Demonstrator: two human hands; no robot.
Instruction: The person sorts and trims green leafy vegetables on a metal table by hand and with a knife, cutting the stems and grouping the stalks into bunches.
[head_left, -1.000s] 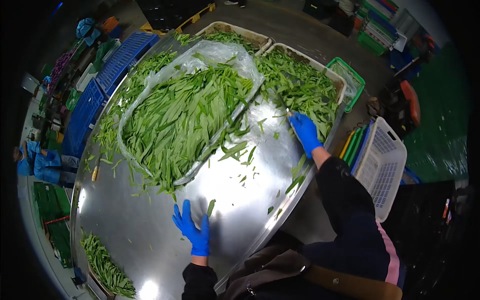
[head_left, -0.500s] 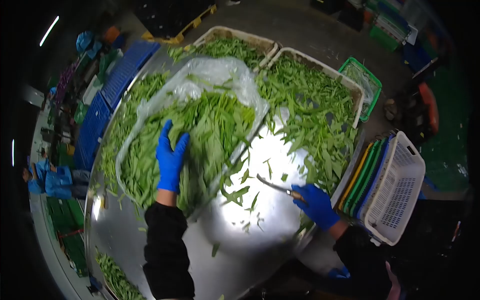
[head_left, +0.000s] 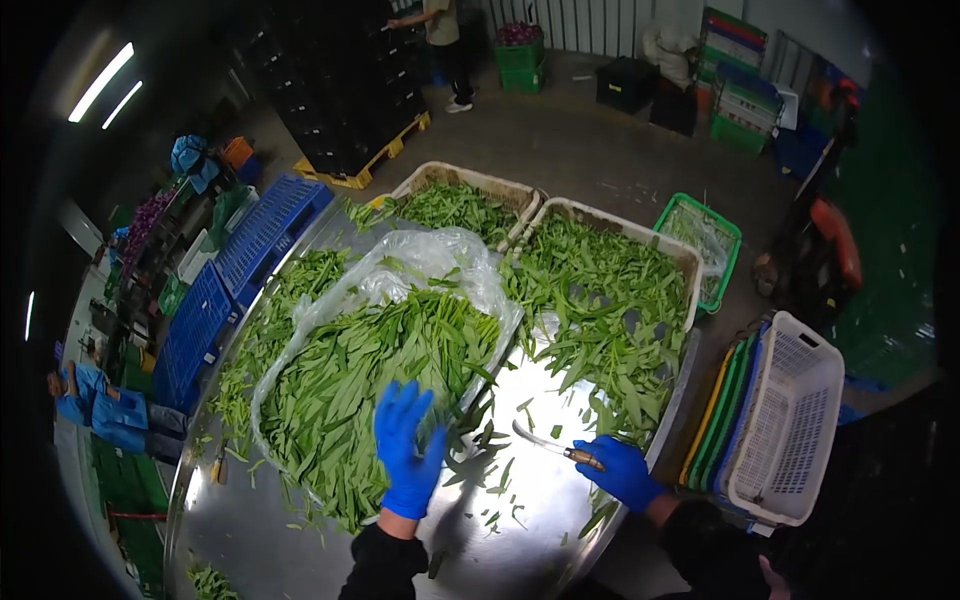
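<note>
Right grip (head_left: pixel 620 474) on knife (head_left: pixel 548 443), tip (head_left: pixel 517 426) diagonally leftward

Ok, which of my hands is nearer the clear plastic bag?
Left: your left hand is over the near side of the plastic bag. Your right hand, gripping the curved knife, is right of it, over the metal table.

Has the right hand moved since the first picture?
Yes. Judged against the beige crate of leaves on the right, the right hand, holding the curved knife, has moved away, back toward the wearer.
</note>
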